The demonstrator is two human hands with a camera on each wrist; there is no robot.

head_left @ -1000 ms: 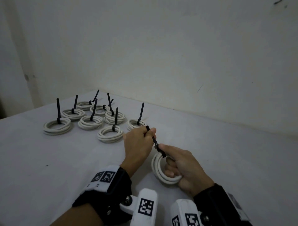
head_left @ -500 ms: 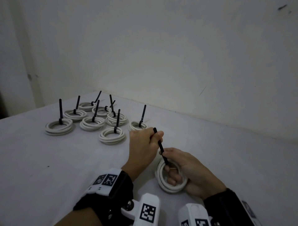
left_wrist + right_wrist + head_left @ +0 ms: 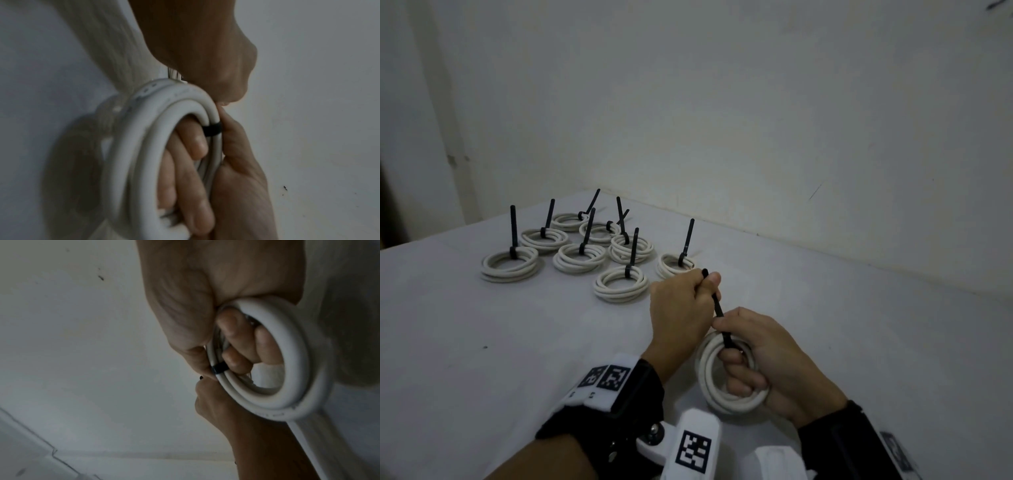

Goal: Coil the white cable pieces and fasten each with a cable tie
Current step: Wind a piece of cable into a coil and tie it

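A round coil of thick white plastic cable (image 3: 717, 383) stands tilted on the grey table, with a thin black plastic cable tie (image 3: 717, 308) wrapped around its upper side.

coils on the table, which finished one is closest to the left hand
The tied coil just beyond the left hand, partly hidden by its knuckles; the other finished coils lie farther left.

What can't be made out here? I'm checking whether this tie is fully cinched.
- Cable tie head: head view, covered by the right hand where it meets the held coil.
- Band tightness: both wrist views are blurred; only a short black band shows.
- Tie tip: head view, largely pinched inside the left hand.
- Finished coils: too small to judge.
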